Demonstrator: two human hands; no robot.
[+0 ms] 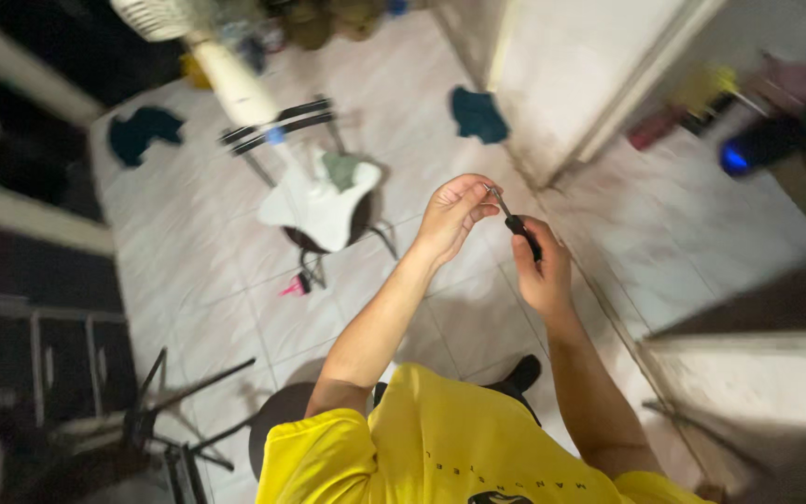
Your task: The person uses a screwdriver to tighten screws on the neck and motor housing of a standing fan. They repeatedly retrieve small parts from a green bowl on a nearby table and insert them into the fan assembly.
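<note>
A small screwdriver [518, 222] sits between two raised hands: the right hand [545, 271] grips its black handle, while the left hand [451, 217] pinches the metal tip. Below lies open tiled floor [207, 271], a dismantled white fan [314, 191] farther off, and a wall edge [552, 140] just right.

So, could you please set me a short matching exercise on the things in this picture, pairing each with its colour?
Things:
1. screwdriver handle, in the right hand
2. shirt
3. cloth on the floor
4. fan base

Colours:
A. white
B. black
C. yellow
D. dark teal

The left hand pinches the screwdriver's tip.

Pairs: 1-B, 2-C, 3-D, 4-A
</note>
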